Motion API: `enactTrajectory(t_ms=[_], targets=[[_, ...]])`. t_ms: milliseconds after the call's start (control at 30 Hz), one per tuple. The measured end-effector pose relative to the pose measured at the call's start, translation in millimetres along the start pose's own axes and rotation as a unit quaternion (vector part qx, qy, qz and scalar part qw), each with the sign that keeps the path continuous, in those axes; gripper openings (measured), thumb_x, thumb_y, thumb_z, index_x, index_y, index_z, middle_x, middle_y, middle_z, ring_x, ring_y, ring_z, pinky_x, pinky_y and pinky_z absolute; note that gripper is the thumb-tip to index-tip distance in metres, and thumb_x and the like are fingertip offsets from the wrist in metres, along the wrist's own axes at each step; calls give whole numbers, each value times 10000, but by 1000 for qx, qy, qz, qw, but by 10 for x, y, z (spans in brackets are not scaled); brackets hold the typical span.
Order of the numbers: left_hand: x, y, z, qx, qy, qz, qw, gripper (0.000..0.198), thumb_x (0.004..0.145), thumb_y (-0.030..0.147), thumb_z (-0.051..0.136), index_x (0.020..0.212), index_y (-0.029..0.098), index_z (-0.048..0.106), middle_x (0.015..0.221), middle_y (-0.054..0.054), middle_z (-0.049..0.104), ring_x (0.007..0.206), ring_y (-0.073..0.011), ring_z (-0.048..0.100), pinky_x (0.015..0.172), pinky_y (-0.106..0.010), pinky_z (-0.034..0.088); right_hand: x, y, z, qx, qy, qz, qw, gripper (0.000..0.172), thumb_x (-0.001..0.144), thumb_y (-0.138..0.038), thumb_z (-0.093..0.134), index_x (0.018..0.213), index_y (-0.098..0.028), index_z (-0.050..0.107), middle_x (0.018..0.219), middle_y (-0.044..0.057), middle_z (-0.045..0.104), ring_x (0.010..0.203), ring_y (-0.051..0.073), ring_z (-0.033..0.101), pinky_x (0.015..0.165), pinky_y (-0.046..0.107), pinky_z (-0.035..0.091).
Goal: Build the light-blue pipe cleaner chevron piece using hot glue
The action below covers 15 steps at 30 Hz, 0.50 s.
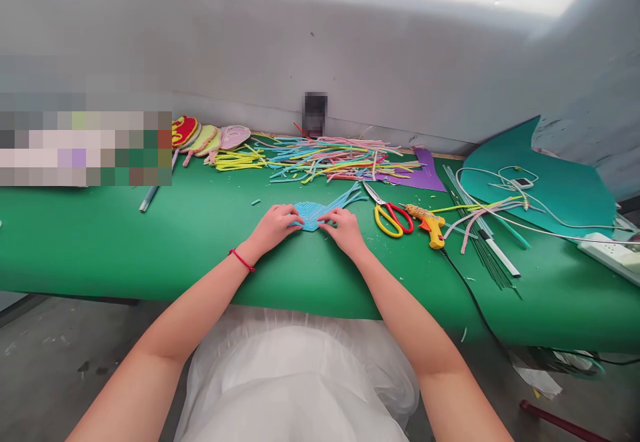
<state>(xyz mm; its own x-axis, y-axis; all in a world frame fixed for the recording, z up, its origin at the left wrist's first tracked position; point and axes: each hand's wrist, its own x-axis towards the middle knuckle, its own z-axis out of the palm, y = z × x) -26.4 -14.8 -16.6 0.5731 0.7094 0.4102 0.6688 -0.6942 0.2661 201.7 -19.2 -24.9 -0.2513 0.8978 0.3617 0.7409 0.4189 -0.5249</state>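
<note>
A flat light-blue piece of pipe cleaners (309, 214), laid side by side in a pointed pattern, lies on the green table in front of me. My left hand (276, 227) pinches its left edge between thumb and fingers. At the opposite edge, my right hand (343, 230) is closed on the same piece. Loose blue pipe cleaners (350, 195) fan out behind my right hand toward the upper right; whether they join the piece is hidden by the fingers. Scissors (390, 215) with yellow and red handles rest right of my right hand.
A yellow glue gun (427, 224) with a black cord lies beyond the scissors. Many coloured pipe cleaners (340, 159) are heaped at the back, near purple sheet (425, 172). At right are dark wires (487, 259), a teal sheet (575, 195) and a white power strip (610, 255).
</note>
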Motion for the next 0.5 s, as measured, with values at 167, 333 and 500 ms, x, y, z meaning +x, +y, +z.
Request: enactTrajectory(t_ms=[167,333,500], targets=[[7,46,77,2,-17,12,1000,165,918,250,516,967,241,673,981,-46,635,927,-191,576,897,-357,375,-13,-3,33,-7,-20,-6,1000,103,848,-267,643,861,-287,742,893,26,647,895,189,567,797,344,366],[18,51,91,10,-18,14,1000,170,926,247,500,950,234,668,975,-46,634,933,-188,581,901,-351,378,11,15,-1,-1,-11,-2,1000,109,856,-265,628,854,-279,735,886,27,643,895,195,563,811,357,371],[30,23,-5,-23,14,-36,999,167,910,295,530,960,214,667,981,-59,636,936,-200,588,872,-352,400,95,276,-175,-19,55,47,997,189,873,-225,565,964,-257,728,951,63,630,931,225,548,834,379,402]])
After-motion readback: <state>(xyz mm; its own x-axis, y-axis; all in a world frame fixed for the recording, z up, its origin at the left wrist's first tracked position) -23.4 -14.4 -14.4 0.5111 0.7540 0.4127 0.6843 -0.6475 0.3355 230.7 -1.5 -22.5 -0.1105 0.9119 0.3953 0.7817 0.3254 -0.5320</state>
